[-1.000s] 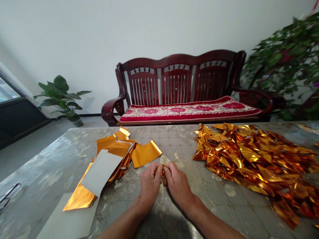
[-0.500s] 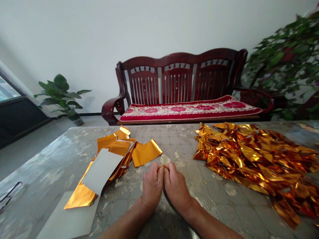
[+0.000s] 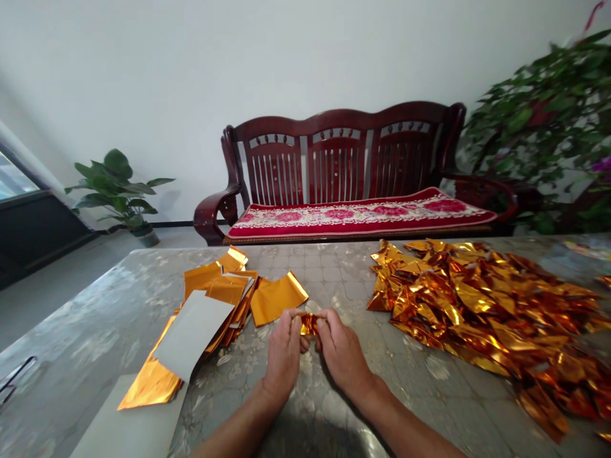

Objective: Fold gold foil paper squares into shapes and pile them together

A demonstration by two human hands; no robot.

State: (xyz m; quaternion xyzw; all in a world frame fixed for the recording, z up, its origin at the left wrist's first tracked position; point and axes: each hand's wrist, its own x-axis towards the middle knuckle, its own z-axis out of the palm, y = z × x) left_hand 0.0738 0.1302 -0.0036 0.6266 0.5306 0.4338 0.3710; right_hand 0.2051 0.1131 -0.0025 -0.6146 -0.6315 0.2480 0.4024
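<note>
Between my two hands is a small piece of gold foil paper (image 3: pixel 309 324), creased and shiny. My left hand (image 3: pixel 285 346) pinches its left end, thumb on top. The right end is pinched by my right hand (image 3: pixel 341 346); the fingers under the foil are partly hidden. To the left lies a loose stack of flat gold foil sheets (image 3: pixel 222 289), with one sheet (image 3: pixel 279 298) apart from it, nearest my left hand. A heap of folded gold foil pieces (image 3: pixel 477 305) spreads over the table's right side.
A pale grey sheet (image 3: pixel 193 331) lies on the stack, another grey sheet (image 3: pixel 128 426) below it. Glasses-like dark frames (image 3: pixel 16 378) rest at the left edge. Beyond the patterned table (image 3: pixel 334 280) stand a wooden bench (image 3: pixel 334 165) and potted plants (image 3: pixel 119 184).
My hands have moved slightly apart from being pressed together, and more of the gold foil now shows between them. The view has tilted slightly upward.
</note>
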